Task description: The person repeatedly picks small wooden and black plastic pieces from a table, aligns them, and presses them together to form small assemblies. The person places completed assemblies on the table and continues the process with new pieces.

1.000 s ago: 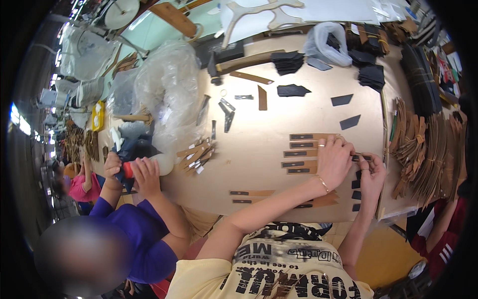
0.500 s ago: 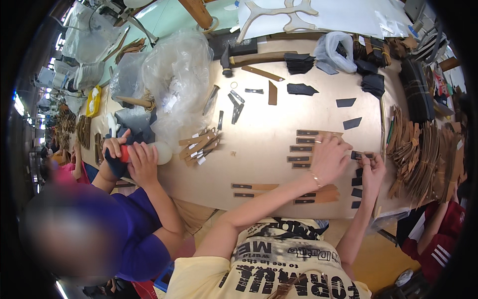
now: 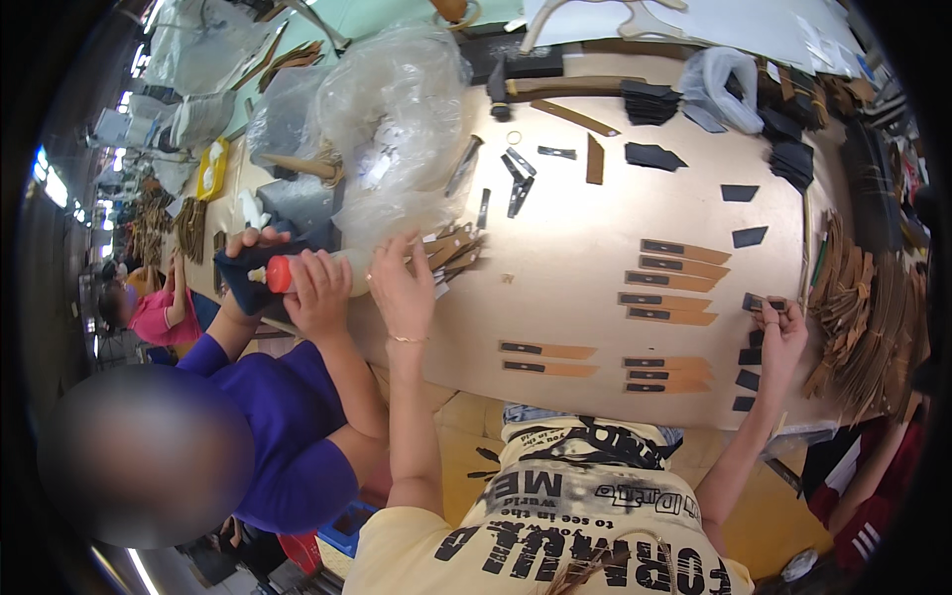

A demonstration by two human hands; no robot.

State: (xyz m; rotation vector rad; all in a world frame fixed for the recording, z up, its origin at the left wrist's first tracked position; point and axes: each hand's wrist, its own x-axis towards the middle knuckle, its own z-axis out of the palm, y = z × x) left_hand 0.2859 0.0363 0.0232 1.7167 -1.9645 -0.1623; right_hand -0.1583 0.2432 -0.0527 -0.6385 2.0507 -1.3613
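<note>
My left hand (image 3: 402, 293) is at the left, fingers apart and holding nothing visible. It is beside a pile of tan leather strips (image 3: 458, 250) and close to a white bottle with a red cap (image 3: 286, 275), which a co-worker's hand (image 3: 319, 293) grips. I cannot tell whether my fingertips touch the strips. At the right, my right hand (image 3: 783, 327) pinches a small dark leather piece (image 3: 758, 301) above a column of similar dark pieces (image 3: 750, 356). Between my hands lie tan strips with dark patches (image 3: 682, 270), in rows on the table.
A hammer (image 3: 555, 87), black leather stacks (image 3: 650, 104) and a clear plastic bag (image 3: 397, 109) occupy the table's far side. Bundled brown strips (image 3: 848, 327) line the right edge. A co-worker in purple (image 3: 288, 436) sits close on my left, holding dark cloth (image 3: 243, 278).
My left hand has moved from the strip rows leftward to the loose strip pile near the bottle. My right hand still pinches the dark piece. The whole view has shifted.
</note>
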